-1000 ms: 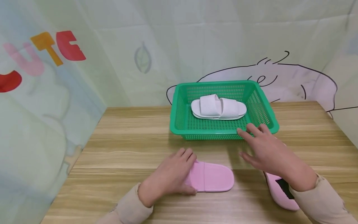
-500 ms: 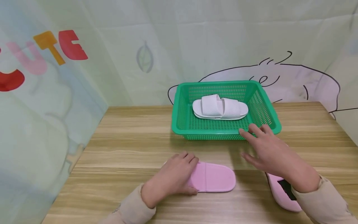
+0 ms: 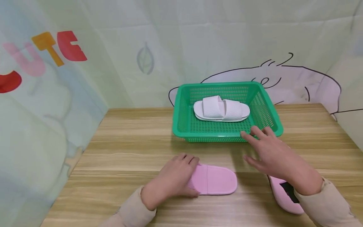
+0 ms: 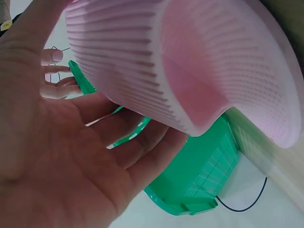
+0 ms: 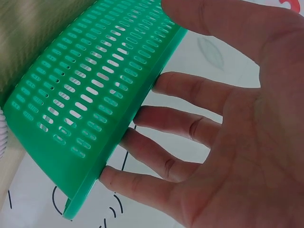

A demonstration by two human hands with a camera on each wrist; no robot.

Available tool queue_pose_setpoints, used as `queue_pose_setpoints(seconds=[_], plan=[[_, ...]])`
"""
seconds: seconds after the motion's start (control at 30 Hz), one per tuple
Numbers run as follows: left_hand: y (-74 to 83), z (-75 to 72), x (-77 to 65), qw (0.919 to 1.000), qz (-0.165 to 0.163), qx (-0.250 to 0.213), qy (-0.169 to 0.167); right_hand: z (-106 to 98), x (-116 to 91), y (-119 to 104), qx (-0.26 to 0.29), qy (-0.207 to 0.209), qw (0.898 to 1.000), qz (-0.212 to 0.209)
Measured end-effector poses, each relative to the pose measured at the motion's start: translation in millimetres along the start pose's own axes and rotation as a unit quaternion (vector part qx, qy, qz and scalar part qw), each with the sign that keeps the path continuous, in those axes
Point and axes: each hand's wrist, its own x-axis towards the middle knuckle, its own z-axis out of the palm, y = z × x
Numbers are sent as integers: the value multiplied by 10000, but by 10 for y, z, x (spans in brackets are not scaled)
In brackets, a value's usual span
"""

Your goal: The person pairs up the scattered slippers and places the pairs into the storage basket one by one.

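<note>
Hardly anything is changing: across the last second the whole head view is drifting slightly right and back, everything together, so probably just head motion. Left hand is still gripping the pink slipper across its ribbed strap, thumb on the near side, fingers curling over the far side. Slipper is lying flat on the table, in front of the basket and outside it, same spot as in the earlier frames. Right hand is holding nothing; its fingers are spreading loosely, tips lying at the basket's near rim toward the right corner, still there too; whether they are pressing on it, can't tell. White slippers are sitting overlapped inside the basket, not shifting. Pink shoe with a black patch is lying on the table, partly hiding under the right forearm, neither hand holding it. Judgement: the handling is pausing at the grip, with no lift showing and the work not visibly advancing.
</note>
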Motion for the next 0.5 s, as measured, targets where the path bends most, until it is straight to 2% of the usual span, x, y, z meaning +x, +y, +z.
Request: queue_pose_setpoints(seconds=[0.17, 0.33, 0.5], plan=[[-33, 15, -41, 9990, -153, -356, 213, -4, 10, 21, 24, 75, 9998, -169], [-68, 46, -79, 9947, -357, -797, 541, -8, 12, 29, 49, 14, 9999, -161], [-91, 54, -86, 9935, -320, -875, 654, -4, 5, 29, -1, 7, 10000, -98]])
